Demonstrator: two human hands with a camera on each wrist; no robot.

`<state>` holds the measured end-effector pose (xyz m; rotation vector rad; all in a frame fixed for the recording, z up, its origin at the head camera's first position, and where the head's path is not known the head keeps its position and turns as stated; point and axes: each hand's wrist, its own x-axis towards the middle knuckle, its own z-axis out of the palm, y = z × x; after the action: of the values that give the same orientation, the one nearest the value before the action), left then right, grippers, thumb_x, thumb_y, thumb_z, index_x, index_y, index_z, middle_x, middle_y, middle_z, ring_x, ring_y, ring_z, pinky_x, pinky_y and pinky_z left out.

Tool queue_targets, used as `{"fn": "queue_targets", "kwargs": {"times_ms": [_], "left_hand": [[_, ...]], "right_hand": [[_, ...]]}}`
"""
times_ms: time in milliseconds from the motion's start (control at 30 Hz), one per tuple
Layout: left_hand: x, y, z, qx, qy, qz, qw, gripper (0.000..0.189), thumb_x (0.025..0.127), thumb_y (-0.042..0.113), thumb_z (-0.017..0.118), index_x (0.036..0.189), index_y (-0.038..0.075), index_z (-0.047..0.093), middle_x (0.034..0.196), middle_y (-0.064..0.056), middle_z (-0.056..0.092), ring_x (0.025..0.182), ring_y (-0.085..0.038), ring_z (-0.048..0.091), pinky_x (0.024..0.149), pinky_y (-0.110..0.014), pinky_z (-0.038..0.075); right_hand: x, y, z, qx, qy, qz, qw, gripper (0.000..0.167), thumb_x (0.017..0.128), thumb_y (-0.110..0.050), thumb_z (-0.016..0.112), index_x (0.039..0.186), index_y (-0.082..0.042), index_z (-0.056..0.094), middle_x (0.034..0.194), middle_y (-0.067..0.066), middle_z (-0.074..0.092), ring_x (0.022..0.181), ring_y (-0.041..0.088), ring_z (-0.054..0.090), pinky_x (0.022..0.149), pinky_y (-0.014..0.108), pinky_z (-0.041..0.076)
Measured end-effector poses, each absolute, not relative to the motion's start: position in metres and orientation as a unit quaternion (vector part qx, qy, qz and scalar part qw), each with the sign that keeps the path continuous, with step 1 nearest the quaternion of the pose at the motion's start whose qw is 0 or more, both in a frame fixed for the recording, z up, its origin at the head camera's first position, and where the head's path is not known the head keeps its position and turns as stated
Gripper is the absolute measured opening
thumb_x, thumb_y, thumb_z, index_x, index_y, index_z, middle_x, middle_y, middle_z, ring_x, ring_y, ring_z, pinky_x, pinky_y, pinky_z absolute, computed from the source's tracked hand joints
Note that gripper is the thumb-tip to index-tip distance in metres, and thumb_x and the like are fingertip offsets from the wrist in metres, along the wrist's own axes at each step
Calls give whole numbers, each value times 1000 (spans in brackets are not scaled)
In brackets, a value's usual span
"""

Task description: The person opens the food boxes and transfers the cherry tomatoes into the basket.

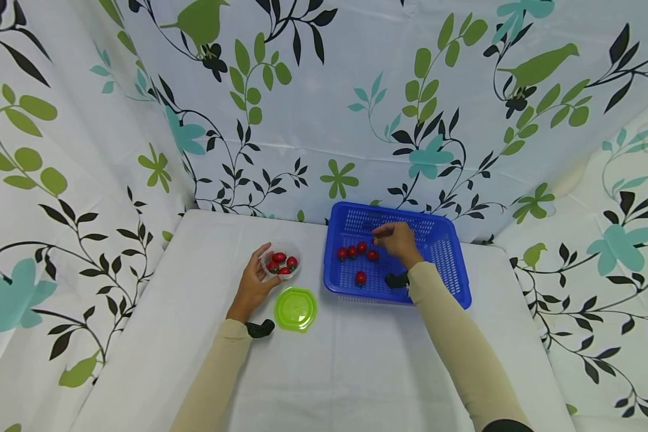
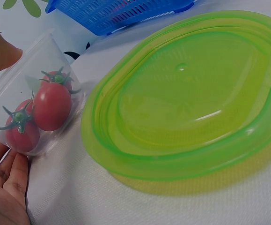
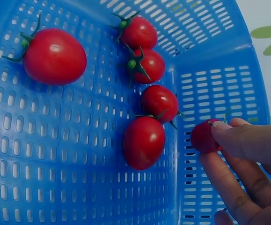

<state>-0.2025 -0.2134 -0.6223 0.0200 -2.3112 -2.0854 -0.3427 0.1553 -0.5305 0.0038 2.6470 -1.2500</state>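
Red, round, green-stemmed tomato [image 3: 202, 137], right of centre in the right-wrist frame: right hand [image 1: 399, 241] pinches it over the blue perforated plastic basket [image 1: 437, 255], left hand [image 1: 254, 283] grips the clear plastic tub [image 2: 44, 50]. Picking, seemingly; next calls for a clean lift.

White-clothed table [image 1: 335, 366] carries green lid [image 1: 295, 309], clear tub [image 2: 40, 52] at lid's 11 o'clock, blue basket [image 1: 329, 270] at its 2.

We find the head view bright and evenly lit, with soft shadows on the white tabletop [image 1: 351, 372]; glare streaks the green lid [image 2: 182, 93]; in the dimmer, bluish right wrist view, highlights dot the tomatoes [image 3: 55, 57].
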Motion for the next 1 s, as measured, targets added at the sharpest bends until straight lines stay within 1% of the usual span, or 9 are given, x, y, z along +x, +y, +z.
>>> {"fn": "queue_targets", "kwargs": {"times_ms": [167, 400, 600, 833, 1000], "left_hand": [[-201, -213, -620, 2, -737, -675, 16, 94, 91, 0, 78, 168, 18, 28, 172, -15, 35, 162, -34, 31, 133, -51, 27], [-203, -214, -624, 4, -735, -678, 14, 93, 92, -1, 78, 168, 20, 29, 172, -14, 35, 162, -33, 31, 133, -50, 27], [-202, -214, -624, 6, -736, -677, 12, 92, 92, -1, 77, 168, 21, 29, 172, -14, 36, 162, -32, 32, 133, -50, 28], [-203, -215, -627, 1, -738, -674, 18, 93, 92, -1, 77, 168, 19, 28, 172, -15, 35, 162, -34, 31, 132, -49, 28], [-204, -215, -627, 2, -740, -673, 18, 92, 92, 0, 77, 168, 20, 29, 172, -14, 36, 162, -33, 32, 133, -49, 28]], "right_hand": [[-345, 155, -533, 6, 898, -426, 111, 28, 95, 0, 75, 122, -2, 78, 124, 18, 77, 122, 35, 70, 114, 53, 55], [-348, 156, -538, 18, 898, -424, 120, 27, 95, 1, 76, 121, -2, 78, 127, 20, 76, 126, 37, 68, 118, 55, 51], [-349, 157, -541, 19, 896, -425, 124, 28, 94, 2, 76, 121, -2, 78, 127, 21, 76, 128, 38, 67, 118, 55, 50], [-350, 157, -543, 22, 895, -426, 128, 27, 93, 5, 75, 119, -1, 79, 127, 22, 76, 126, 40, 67, 119, 57, 50], [-349, 156, -543, 25, 896, -423, 131, 26, 93, 6, 74, 118, -1, 79, 127, 22, 75, 126, 39, 68, 118, 56, 51]]}}
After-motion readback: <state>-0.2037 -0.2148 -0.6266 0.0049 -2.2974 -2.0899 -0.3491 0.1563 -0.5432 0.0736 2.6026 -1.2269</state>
